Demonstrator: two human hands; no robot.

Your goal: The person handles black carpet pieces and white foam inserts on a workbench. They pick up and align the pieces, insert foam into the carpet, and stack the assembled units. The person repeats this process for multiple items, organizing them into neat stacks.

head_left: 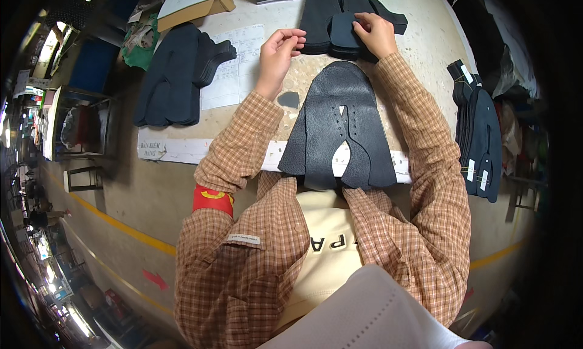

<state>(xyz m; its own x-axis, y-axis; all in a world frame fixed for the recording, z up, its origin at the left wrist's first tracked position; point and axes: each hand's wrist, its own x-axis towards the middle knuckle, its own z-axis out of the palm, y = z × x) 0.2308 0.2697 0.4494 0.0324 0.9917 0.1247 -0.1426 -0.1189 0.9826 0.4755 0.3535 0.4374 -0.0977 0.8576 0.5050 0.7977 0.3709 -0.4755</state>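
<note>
At the far side of the table, my right hand (378, 34) pinches the edge of a small rounded dark leather piece (342, 30), which lies on a stack of dark shoe-upper pieces (319, 12). My left hand (278, 56) is beside that stack's left edge, fingers loosely bent and nothing visible in them. Whether its fingertips touch the stack, I cannot tell. Nearer to me, between my forearms, a black grained leather shoe upper (340, 97) lies flat. It has rows of lace holes and an oval opening, and its lower ends reach over the table's front edge.
Stacks of dark upper pieces stand at the left (167, 82) and right (480, 136) table edges. Written paper sheets (243, 70), a cardboard box (197, 3) and a small grey scrap (289, 99) lie on the table (297, 76). A green bag (139, 42) hangs at the left.
</note>
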